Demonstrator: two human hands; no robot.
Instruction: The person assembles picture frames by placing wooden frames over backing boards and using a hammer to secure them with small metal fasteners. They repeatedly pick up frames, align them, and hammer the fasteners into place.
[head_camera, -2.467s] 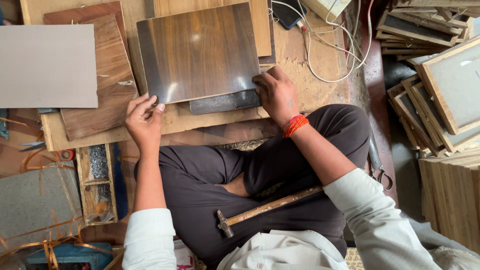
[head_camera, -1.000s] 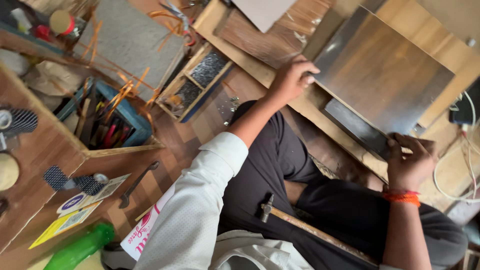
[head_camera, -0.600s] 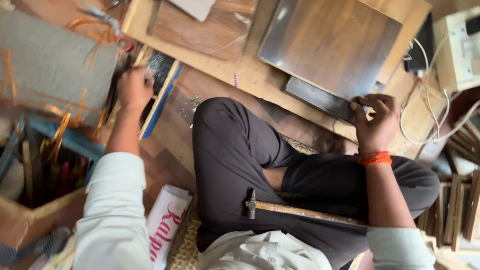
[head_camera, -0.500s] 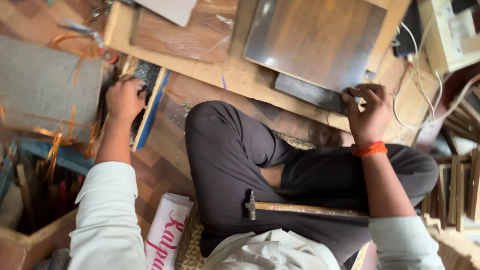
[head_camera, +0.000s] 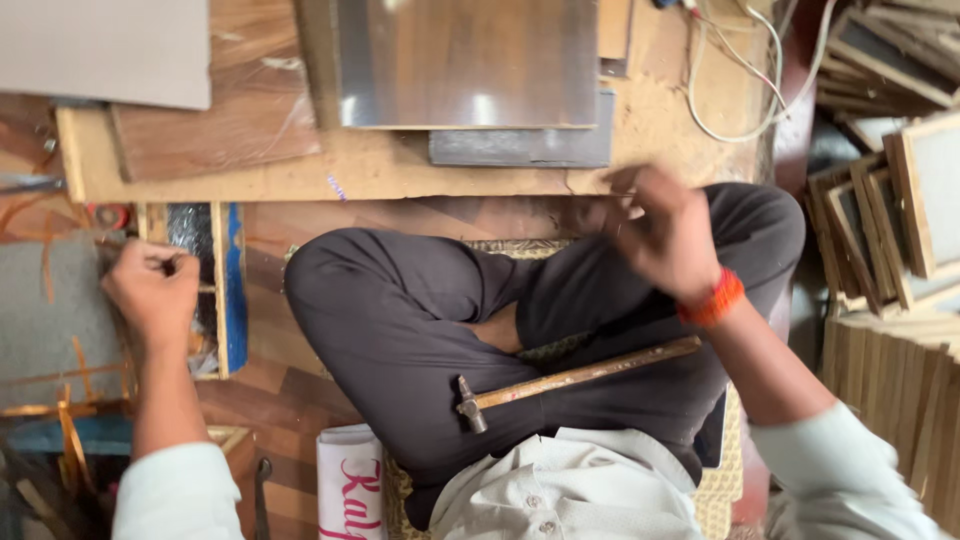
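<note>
Wooden board (head_camera: 400, 170) and its dark glossy panel (head_camera: 465, 60) lie free now: my right hand (head_camera: 665, 235) has lifted off them, blurred, grip unclear. My left hand (head_camera: 152, 290) has closed into a fist at the small compartment tray (head_camera: 225, 290), holding something I cannot make out.

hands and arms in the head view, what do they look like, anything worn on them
Both arms wear pale, off-white long sleeves, pushed up so the forearms are bare. The left hand has nothing on its wrist that shows. The right hand is motion-blurred and has a bright orange-red band around the wrist. No gloves or rings can be made out.
</note>
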